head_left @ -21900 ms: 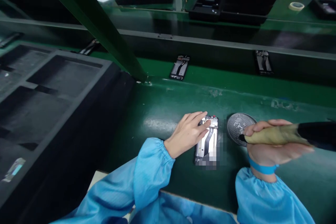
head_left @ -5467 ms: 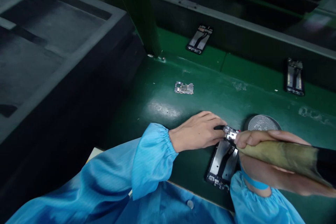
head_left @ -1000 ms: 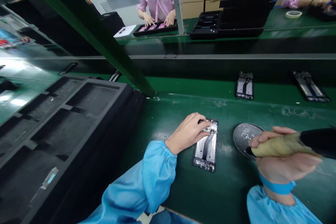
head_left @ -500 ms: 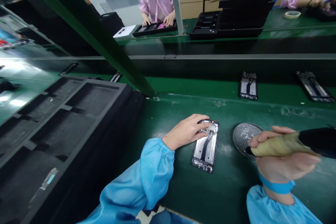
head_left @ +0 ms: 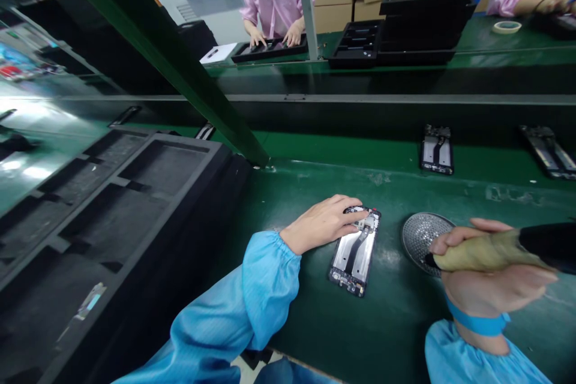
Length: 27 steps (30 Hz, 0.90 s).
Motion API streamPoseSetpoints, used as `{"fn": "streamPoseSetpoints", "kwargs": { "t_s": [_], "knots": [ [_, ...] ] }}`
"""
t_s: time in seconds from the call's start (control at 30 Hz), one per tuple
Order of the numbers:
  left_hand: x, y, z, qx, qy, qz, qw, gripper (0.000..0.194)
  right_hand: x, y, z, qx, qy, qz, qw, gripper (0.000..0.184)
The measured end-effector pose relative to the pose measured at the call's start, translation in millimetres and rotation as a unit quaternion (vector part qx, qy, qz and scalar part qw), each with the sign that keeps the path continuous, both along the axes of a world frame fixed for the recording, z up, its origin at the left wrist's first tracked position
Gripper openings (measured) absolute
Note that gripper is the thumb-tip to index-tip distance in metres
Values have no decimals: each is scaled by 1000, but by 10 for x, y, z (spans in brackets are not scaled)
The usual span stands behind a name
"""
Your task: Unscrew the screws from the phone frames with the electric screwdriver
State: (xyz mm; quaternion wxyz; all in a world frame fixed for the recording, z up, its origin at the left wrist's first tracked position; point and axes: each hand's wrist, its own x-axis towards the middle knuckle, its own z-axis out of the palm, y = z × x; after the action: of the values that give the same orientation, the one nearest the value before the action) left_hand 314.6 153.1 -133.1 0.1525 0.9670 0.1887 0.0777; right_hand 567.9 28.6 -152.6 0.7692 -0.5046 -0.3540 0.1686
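Observation:
An opened phone [head_left: 361,252] lies on the green bench, its silver inside, dark ribbon cable and circuit boards facing up. My left hand [head_left: 326,225] comes over its upper left end, fingers and thumb on the board area, holding it against the surface. Part of the board is hidden under the fingers. My right hand [head_left: 490,291] is wrapped round what looks like an electric screwdriver [head_left: 486,251], with a yellowish wrapped grip and a black body. The tool's dark tip is over the edge of a round perforated metal dish [head_left: 418,234]; whether they touch, I cannot tell.
A black foam tray stack [head_left: 225,192] with large compartments stands at left. A slanting green post [head_left: 216,108] rises behind it. Opened phones [head_left: 436,150] lie on the lane beyond the bench. Across it, a person in pink [head_left: 272,0] handles a black tray [head_left: 270,51].
The view has shifted slightly, so the far phones and foam trays appear a little further right. Both hands keep nearly the same pose. Across the bench, the person's hands have moved over their tray.

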Motion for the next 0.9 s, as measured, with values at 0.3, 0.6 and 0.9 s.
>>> {"fn": "streamPoseSetpoints", "kwargs": {
  "t_s": [0.3, 0.6, 0.9],
  "knots": [
    [-13, -3, -57, -2, -20, 3, 1000, 39, -31, 24, 25, 1, 18, -4, 1000, 86],
    [-74, -67, -19, -46, -36, 32, 998, 56, -53, 1, 9, -16, -2, -19, 1000, 90],
    [-92, -141, -123, -79, -107, 102, 986, 42, -116, -41, 127, -2, 34, 22, 999, 74]
  ]
}}
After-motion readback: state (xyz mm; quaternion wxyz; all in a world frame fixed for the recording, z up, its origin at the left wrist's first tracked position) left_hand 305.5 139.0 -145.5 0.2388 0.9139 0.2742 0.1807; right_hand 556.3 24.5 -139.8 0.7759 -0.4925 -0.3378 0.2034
